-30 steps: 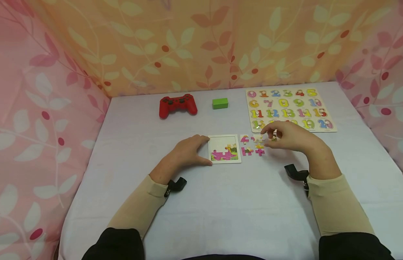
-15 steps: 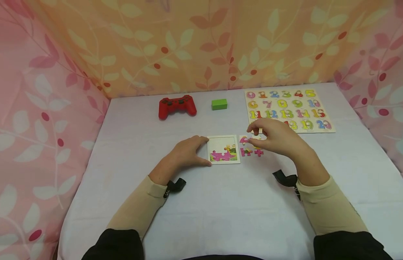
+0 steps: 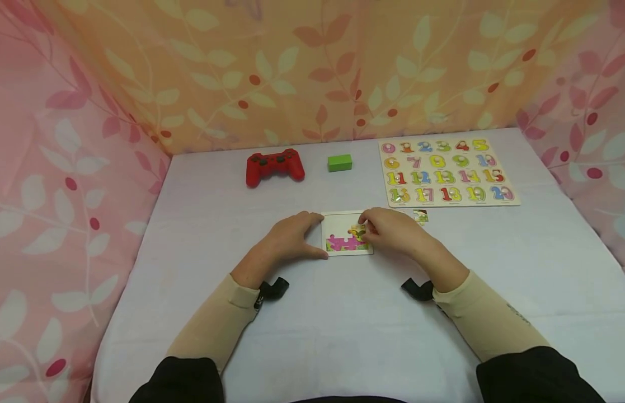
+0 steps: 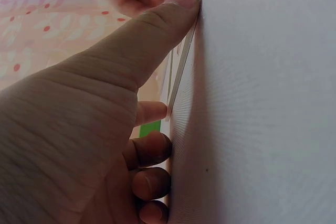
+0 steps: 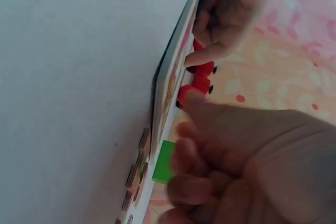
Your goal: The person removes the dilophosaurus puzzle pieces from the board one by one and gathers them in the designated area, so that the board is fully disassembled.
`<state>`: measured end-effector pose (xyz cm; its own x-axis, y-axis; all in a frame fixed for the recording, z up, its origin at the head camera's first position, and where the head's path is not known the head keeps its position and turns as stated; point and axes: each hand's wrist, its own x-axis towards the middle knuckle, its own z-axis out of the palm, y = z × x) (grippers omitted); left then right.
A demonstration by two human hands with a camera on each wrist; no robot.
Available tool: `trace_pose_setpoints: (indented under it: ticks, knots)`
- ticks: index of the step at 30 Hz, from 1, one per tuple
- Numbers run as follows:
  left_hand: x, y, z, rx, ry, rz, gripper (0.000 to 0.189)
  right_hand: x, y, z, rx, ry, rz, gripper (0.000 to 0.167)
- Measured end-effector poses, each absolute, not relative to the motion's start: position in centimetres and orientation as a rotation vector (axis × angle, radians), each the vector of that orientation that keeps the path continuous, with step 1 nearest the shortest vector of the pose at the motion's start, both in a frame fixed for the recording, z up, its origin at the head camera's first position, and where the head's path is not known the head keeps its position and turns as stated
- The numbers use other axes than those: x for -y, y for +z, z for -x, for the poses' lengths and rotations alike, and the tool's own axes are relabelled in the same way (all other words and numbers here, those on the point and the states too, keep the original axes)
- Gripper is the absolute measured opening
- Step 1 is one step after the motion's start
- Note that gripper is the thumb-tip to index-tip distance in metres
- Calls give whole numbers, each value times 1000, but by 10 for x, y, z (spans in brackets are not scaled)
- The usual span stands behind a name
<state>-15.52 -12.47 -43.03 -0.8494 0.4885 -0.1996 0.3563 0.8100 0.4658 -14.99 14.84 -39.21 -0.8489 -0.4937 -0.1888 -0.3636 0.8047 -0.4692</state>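
Note:
My left hand point(image 3: 291, 234) holds a small white-framed jigsaw tray point(image 3: 336, 221) by its left side, thumb at the near corner and index finger at the far one. Joined puzzle pieces point(image 3: 344, 243), pink with green and yellow, lie in the tray's lower part. Over its right edge is my right hand point(image 3: 395, 230), fingers bent and thumb and index a little apart. Whether they pinch a piece is hidden. Loose pieces point(image 5: 131, 177) lie beside the tray in the right wrist view. In the head view the right hand covers most of them; one loose piece point(image 3: 420, 216) shows.
A number puzzle board point(image 3: 450, 173) lies behind and to the right. Farther back are a green block point(image 3: 339, 163) and a red game controller point(image 3: 275, 167). All rest on a white cloth point(image 3: 312, 324), with patterned curtains point(image 3: 312, 67) around it.
My right hand has moved left from the loose pieces to the tray's right edge. The left hand and the tray stay in place.

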Motion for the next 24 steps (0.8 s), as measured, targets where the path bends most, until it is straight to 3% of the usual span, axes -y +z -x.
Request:
trace_pose_setpoints:
  ticks: [11,24]
  knots:
    - [125,-428,156,-2679,596,-641,96,-152,-409,158,-2621,-733,529,36]
    - [124,-429,154,-2682,610,-626,95,-147,-407,156,-2702,-767,593,35]
